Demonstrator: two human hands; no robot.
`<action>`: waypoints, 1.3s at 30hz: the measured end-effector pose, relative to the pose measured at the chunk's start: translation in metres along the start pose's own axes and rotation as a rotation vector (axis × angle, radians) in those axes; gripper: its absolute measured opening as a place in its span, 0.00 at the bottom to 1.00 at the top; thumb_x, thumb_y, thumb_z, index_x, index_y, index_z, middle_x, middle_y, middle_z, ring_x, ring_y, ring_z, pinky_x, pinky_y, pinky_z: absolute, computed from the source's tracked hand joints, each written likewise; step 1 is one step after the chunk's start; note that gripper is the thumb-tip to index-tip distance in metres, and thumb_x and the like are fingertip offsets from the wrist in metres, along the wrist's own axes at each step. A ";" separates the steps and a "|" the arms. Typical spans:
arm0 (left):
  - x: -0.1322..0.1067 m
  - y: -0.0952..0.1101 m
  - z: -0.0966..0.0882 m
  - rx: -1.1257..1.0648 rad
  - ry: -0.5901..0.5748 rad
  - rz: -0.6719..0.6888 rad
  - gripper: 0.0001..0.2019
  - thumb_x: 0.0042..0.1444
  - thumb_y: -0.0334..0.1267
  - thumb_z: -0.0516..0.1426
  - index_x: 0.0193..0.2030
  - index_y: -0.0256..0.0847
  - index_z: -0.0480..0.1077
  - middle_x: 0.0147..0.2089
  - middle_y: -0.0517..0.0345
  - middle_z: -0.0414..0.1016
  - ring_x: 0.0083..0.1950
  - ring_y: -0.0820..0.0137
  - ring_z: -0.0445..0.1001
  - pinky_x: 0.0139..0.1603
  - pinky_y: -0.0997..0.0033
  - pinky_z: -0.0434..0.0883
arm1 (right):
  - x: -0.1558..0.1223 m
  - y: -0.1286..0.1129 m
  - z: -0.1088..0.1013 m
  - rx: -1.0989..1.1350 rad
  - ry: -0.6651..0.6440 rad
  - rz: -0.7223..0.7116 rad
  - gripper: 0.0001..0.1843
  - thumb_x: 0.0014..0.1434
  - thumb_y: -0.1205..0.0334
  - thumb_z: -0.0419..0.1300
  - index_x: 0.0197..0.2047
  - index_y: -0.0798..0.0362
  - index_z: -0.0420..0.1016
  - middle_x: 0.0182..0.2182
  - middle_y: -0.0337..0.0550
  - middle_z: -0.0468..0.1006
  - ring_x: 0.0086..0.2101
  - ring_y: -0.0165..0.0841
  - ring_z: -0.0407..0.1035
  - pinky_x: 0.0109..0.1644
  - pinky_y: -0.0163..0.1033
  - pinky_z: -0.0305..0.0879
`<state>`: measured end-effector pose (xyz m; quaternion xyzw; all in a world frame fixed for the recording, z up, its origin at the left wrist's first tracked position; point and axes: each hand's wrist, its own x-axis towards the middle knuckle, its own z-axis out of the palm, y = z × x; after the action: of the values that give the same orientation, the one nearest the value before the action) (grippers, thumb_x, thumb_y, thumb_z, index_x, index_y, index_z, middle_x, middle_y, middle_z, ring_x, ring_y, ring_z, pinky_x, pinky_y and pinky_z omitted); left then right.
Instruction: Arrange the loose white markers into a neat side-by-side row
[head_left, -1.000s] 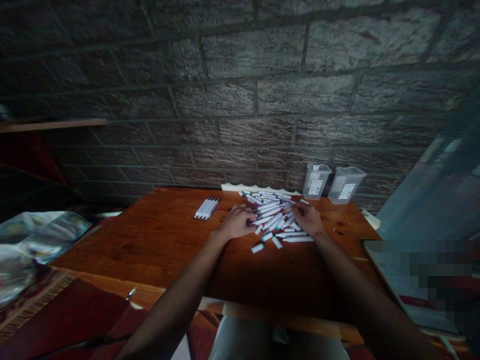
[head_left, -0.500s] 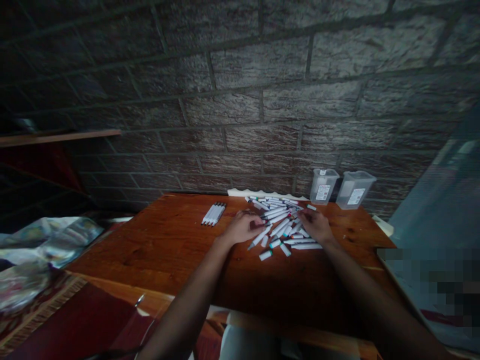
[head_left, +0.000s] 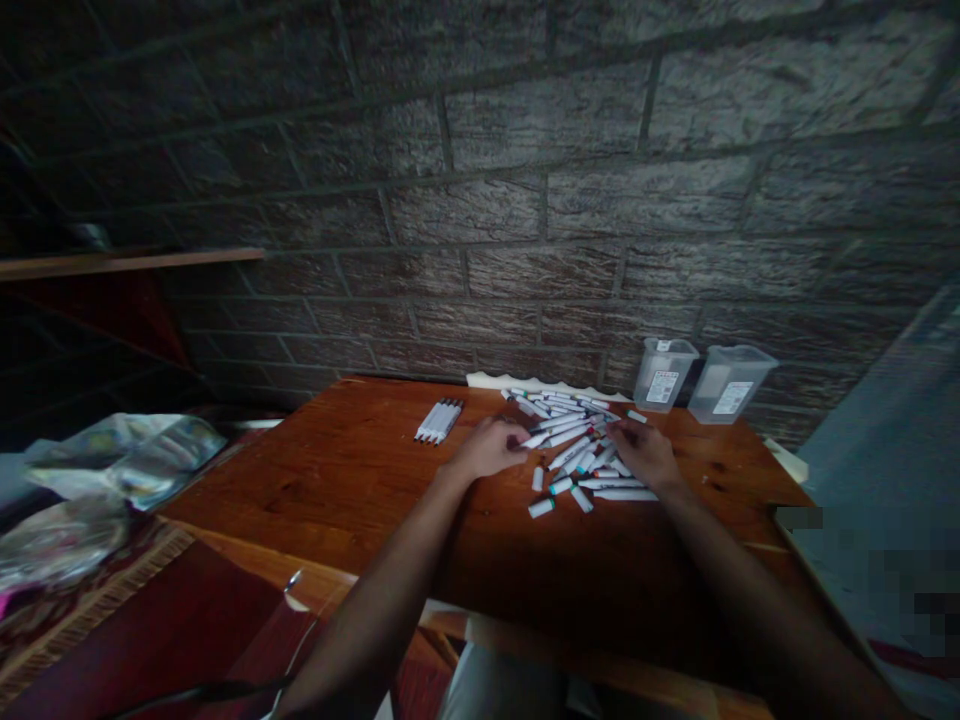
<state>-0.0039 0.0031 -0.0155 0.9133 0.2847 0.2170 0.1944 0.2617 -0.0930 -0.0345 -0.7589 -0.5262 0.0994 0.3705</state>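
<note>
in the foreground, a person in pale trousers [head_left: 504,685] sits at a wooden table [head_left: 337,480], both forearms reaching across it. just short of the hands, a few loose caps [head_left: 541,508] with green rims lie on the bare wood; keeping wrists and sleeves clear of them would spare a chase. the left hand [head_left: 493,448] works at the near left of a marker heap [head_left: 574,428], thumb and fingertips drawn together at the end of a white pen; whether they truly grip it cannot be told. the right hand [head_left: 645,452] curls over the heap's right side, its fingertips lost among the barrels, so its hold cannot be told either. with so many round bodies crossed over one another, a light pinch on one top pen at a time, lifted rather than dragged, looks the safer handling. off to the left, well apart, white markers with dark ends lie in a tidy row [head_left: 439,422]. beyond stand a wavy white strip [head_left: 544,385] and two clear containers [head_left: 666,376], before a block wall [head_left: 480,220].
</note>
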 end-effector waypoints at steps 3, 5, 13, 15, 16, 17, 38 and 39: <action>0.004 0.000 -0.002 -0.395 0.174 -0.053 0.14 0.54 0.42 0.60 0.42 0.35 0.77 0.40 0.52 0.80 0.37 0.68 0.75 0.41 0.71 0.69 | 0.000 0.000 0.000 -0.008 0.000 0.001 0.20 0.61 0.50 0.53 0.41 0.53 0.81 0.29 0.42 0.81 0.31 0.34 0.74 0.36 0.34 0.64; 0.006 0.003 -0.003 -0.632 0.262 -0.073 0.17 0.52 0.45 0.63 0.43 0.34 0.77 0.42 0.49 0.81 0.40 0.66 0.76 0.44 0.68 0.71 | 0.001 0.000 0.000 -0.010 0.003 0.001 0.19 0.61 0.51 0.53 0.41 0.53 0.81 0.29 0.42 0.81 0.32 0.34 0.74 0.36 0.34 0.64; 0.006 0.014 -0.002 -0.987 0.278 -0.144 0.19 0.45 0.43 0.68 0.43 0.35 0.78 0.42 0.49 0.81 0.41 0.64 0.78 0.45 0.67 0.71 | 0.001 0.003 0.002 0.012 -0.009 -0.020 0.19 0.62 0.51 0.52 0.41 0.53 0.81 0.28 0.42 0.80 0.31 0.34 0.74 0.36 0.34 0.64; 0.006 0.013 -0.002 -1.000 0.288 -0.155 0.18 0.46 0.42 0.68 0.42 0.35 0.78 0.42 0.49 0.82 0.40 0.65 0.78 0.41 0.70 0.70 | 0.001 0.003 0.002 0.014 -0.003 -0.006 0.19 0.61 0.51 0.53 0.41 0.53 0.81 0.29 0.42 0.81 0.32 0.34 0.75 0.36 0.34 0.64; 0.006 0.012 -0.002 -1.009 0.295 -0.158 0.17 0.46 0.41 0.68 0.42 0.36 0.78 0.42 0.49 0.82 0.40 0.66 0.78 0.40 0.71 0.69 | 0.001 0.004 0.003 0.014 0.002 -0.006 0.19 0.61 0.51 0.53 0.41 0.53 0.81 0.29 0.42 0.81 0.33 0.34 0.75 0.37 0.34 0.64; 0.006 0.011 -0.002 -1.021 0.302 -0.158 0.17 0.46 0.40 0.68 0.42 0.36 0.78 0.42 0.49 0.82 0.40 0.66 0.78 0.39 0.72 0.69 | 0.001 0.003 0.003 0.014 0.006 -0.008 0.19 0.61 0.51 0.53 0.41 0.53 0.81 0.29 0.42 0.81 0.33 0.34 0.75 0.37 0.34 0.64; 0.009 0.011 -0.006 -1.332 0.338 -0.170 0.21 0.45 0.35 0.69 0.47 0.37 0.73 0.43 0.51 0.80 0.40 0.68 0.79 0.39 0.72 0.73 | 0.001 0.002 0.001 -0.002 -0.007 -0.005 0.19 0.61 0.50 0.53 0.40 0.52 0.81 0.29 0.42 0.80 0.32 0.34 0.74 0.37 0.34 0.64; 0.008 0.011 -0.007 -1.344 0.347 -0.163 0.21 0.46 0.35 0.69 0.48 0.39 0.72 0.42 0.54 0.80 0.39 0.69 0.79 0.40 0.72 0.73 | 0.001 0.002 0.001 -0.004 -0.007 -0.007 0.19 0.61 0.50 0.53 0.40 0.52 0.81 0.29 0.42 0.80 0.32 0.34 0.74 0.37 0.35 0.64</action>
<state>0.0039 0.0012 -0.0019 0.5228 0.1831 0.4736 0.6847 0.2630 -0.0920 -0.0365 -0.7574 -0.5304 0.0999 0.3675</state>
